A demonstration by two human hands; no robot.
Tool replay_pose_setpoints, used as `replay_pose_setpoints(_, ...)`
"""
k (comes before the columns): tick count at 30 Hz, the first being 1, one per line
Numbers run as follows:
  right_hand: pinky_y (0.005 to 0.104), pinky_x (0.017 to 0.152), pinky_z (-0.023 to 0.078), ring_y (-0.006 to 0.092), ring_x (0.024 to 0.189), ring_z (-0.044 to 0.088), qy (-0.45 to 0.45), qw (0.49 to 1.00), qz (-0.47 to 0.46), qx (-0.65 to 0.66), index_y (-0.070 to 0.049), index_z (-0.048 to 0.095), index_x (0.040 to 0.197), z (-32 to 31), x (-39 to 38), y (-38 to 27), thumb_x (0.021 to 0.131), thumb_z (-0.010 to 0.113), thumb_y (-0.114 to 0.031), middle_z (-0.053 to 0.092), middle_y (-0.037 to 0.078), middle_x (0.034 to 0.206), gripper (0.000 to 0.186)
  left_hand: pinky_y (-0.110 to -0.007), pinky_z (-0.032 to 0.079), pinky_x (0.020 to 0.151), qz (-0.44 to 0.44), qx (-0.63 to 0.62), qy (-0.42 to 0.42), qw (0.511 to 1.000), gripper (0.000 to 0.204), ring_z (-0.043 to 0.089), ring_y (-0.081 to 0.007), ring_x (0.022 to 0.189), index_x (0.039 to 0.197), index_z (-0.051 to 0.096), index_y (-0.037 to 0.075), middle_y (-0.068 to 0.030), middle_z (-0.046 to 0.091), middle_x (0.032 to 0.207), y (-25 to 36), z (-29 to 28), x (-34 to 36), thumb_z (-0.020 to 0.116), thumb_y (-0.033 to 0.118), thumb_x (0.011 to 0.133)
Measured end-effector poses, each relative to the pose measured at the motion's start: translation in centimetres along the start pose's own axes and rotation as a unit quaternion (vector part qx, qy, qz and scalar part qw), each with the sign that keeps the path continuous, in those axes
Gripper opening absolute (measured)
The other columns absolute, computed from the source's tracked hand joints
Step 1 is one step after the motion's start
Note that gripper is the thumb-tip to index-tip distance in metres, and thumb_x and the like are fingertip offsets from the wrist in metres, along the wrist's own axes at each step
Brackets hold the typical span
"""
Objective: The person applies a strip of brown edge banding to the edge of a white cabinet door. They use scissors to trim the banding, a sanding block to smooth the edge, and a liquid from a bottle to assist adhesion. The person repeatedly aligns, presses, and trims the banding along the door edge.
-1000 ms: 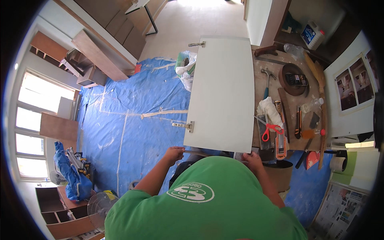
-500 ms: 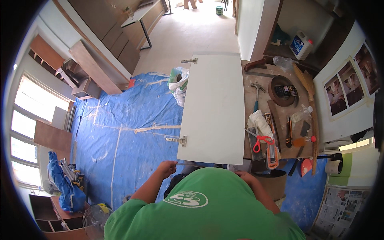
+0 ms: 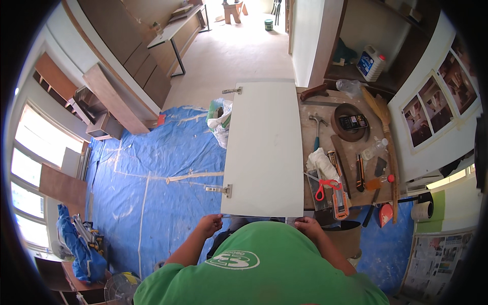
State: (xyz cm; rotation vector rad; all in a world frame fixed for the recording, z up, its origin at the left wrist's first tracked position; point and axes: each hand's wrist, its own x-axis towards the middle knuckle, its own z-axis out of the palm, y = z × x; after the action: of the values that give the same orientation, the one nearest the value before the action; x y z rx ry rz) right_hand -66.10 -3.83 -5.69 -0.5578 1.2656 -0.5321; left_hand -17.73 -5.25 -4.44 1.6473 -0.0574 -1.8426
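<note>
Two metal hinges (image 3: 227, 191) already sit on the left edge of the white panel (image 3: 263, 152), which lies flat along the left side of the counter (image 3: 308, 132); the near edge looks unfinished — whether the thin strip (image 3: 234, 217) there is fixed cannot be told; both forearms reach forward, elbows bent outward; the left hand (image 3: 209, 225) is by the near left corner, fingers seemingly pinching the strip's end; the right hand (image 3: 309, 227) is by the near right corner — its fingers' state too hidden to tell.
</note>
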Motion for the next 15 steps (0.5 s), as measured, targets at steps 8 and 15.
replay_pose_setpoints(8, 0.0318, 0.071, 0.056, 0.0149, 0.074, 0.064, 0.069, 0.985, -0.032, 0.156, -0.003, 0.066, 0.101, 0.8, 0.5, 0.5, 0.089, 0.081, -0.022, 0.068, 0.003, 0.087, 0.027, -0.033, 0.054, 0.074, 0.042, -0.004, -0.041, 0.998, 0.015, 0.06, -0.0182, 0.076, 0.103, 0.066, 0.002, -0.0049, 0.062, 0.083, 0.0, 0.0, -0.2, 0.069, 0.014, 0.094)
replay_pose_setpoints(15, 0.0342, 0.07, 0.059, 0.019, 0.074, 0.068, 0.11, 0.975, -0.058, 0.186, -0.001, 0.064, 0.103, 1.9, 0.3, 0.0, 0.091, 0.079, -0.019, 0.069, 0.006, 0.089, 0.026, -0.035, 0.054, 0.075, 0.047, -0.04, -0.014, 0.998, 0.017, 0.06, -0.019, 0.079, 0.101, 0.065, 0.003, -0.0058, 0.062, 0.086, -0.3, 0.0, 0.6, 0.071, 0.017, 0.093)
